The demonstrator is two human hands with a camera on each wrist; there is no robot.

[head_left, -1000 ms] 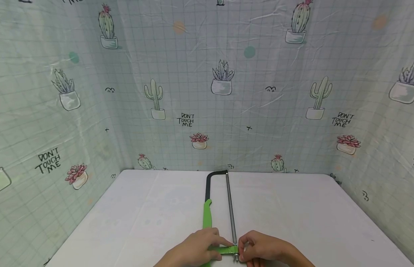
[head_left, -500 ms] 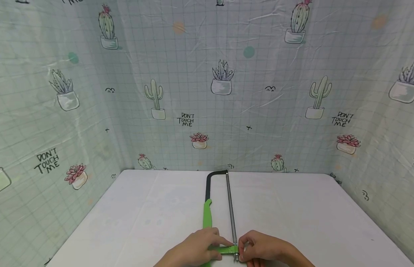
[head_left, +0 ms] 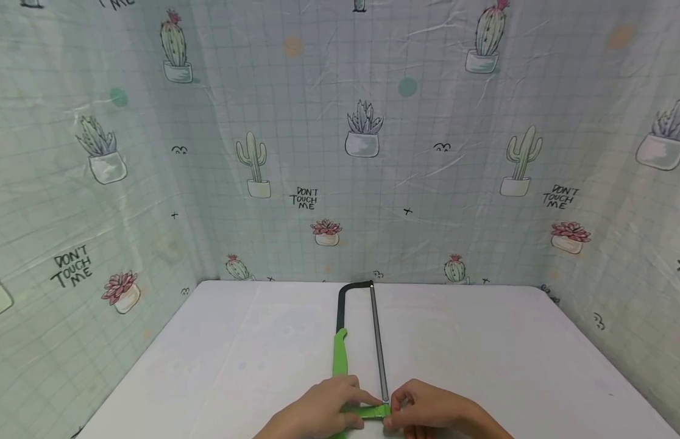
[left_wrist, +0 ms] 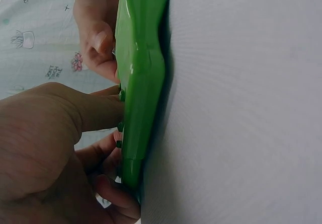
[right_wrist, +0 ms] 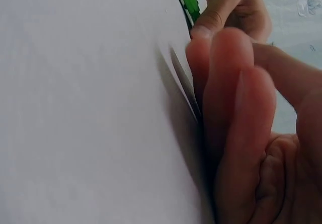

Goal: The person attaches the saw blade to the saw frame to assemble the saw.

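Observation:
A hacksaw (head_left: 340, 353) with a green handle and black front frame lies flat on the white table, its far end pointing away. Its grey blade (head_left: 379, 347) runs along the right side. My left hand (head_left: 325, 405) grips the near green crosspiece (head_left: 373, 412), thumb and index finger on either side of it. At the blade's near end my right hand (head_left: 430, 405) pinches the wing nut, which the thumb and fingers now hide. The green handle (left_wrist: 143, 68) fills the middle of the left wrist view. In the right wrist view, curled fingers (right_wrist: 231, 83) rest close to the table.
The white tabletop (head_left: 482, 341) spreads out on both sides of the saw. Behind and beside it hangs a pale cloth (head_left: 340, 183) printed with cacti, meeting the table's back edge.
My right thumb has shifted left over the wing nut, which showed below the crosspiece before. The left hand and the hacksaw have stayed in place.

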